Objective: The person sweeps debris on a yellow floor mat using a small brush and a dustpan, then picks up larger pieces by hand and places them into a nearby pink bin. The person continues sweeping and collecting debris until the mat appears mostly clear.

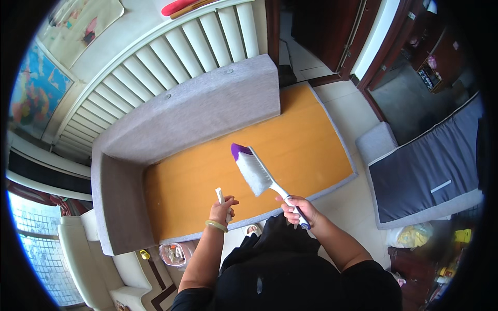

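Observation:
My right hand (298, 210) grips the white and dark-blue handle of a bed brush (256, 171). Its bristles are white with a purple tip, and the head is held over the sofa base. In my left hand (223, 210) is a slim white rolled piece (220, 195), perhaps paper or tissue; its exact kind is unclear. Below both hands lies the flat orange-brown board (194, 179) of a sofa base without seat cushions. A grey fabric backrest (194, 109) runs along its far side, and a grey armrest (126, 198) closes its left end.
White slatted panelling (175, 58) stands behind the backrest. To the right is a dark upturned sofa piece (424, 175) with a white strip on it. A lined waste bin (173, 254) sits at the lower left. Dark wooden doorways (327, 31) open at the upper right.

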Motion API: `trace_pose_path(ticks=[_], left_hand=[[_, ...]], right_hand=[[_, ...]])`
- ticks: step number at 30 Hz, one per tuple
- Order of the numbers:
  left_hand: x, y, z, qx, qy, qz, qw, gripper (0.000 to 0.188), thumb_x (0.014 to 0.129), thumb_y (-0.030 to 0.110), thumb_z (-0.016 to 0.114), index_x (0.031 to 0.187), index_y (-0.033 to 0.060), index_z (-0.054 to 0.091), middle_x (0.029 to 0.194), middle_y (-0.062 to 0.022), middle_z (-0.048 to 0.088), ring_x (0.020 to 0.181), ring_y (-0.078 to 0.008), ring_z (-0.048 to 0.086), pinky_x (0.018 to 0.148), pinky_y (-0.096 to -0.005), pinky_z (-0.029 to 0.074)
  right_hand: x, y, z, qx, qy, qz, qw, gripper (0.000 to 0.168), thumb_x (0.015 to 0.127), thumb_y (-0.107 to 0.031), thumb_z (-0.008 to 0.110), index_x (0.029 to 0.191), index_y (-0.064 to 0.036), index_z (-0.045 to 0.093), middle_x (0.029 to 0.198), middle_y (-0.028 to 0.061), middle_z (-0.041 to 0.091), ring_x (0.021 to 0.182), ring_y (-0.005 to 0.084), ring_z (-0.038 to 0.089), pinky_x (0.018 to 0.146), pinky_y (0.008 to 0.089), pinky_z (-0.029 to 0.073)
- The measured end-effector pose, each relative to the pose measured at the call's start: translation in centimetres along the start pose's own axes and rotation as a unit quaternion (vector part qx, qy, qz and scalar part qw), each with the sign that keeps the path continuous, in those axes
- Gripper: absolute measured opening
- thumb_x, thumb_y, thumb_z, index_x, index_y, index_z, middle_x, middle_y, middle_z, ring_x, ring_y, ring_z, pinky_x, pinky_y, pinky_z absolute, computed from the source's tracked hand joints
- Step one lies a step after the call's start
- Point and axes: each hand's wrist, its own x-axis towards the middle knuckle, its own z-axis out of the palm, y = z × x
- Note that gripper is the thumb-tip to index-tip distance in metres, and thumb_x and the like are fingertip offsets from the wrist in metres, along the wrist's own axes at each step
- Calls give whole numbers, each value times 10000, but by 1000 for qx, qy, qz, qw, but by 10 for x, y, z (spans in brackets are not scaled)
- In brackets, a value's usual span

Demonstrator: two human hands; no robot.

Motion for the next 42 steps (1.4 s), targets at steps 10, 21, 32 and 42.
trace_pose_path(ticks=[10, 21, 32, 42], left_hand=[[-3, -19, -36, 14, -37, -6, 999, 331, 816, 169, 587, 1047, -53, 501, 828, -144, 608, 440, -120, 465, 389, -244, 387], [-5, -24, -40, -17, 0, -7, 1000, 291, 790, 113, 598, 1020, -34, 497, 787, -157, 610, 425, -133, 453, 387, -259, 398], [60, -65, 136, 31, 33, -39, 998, 287, 800, 131, 592, 1023, -28, 504, 774, -148, 613, 412, -140, 465, 361, -259, 388], [129, -132, 383, 162, -56, -97, 980, 205, 777, 136, 602, 912, -17, 575, 732, -82, 606, 461, -109, 471, 420, -231, 383]], right_hand=[[12, 58, 34, -145, 202, 10, 969, 220, 892, -229, 465, 1041, -67, 451, 654, -2, 431, 489, 92, 429, 419, 242, 362], [6, 61, 28, -189, 185, -6, 964, 121, 858, -142, 504, 934, -56, 466, 655, 17, 447, 481, 118, 450, 422, 260, 370], [-65, -79, -103, -248, 243, 12, 938, 195, 856, -197, 530, 930, -30, 461, 726, 64, 513, 520, 147, 535, 466, 268, 445], [-159, -189, -300, -250, 433, 50, 864, 234, 852, -255, 521, 860, -28, 465, 584, 34, 456, 376, 113, 444, 328, 265, 371]])
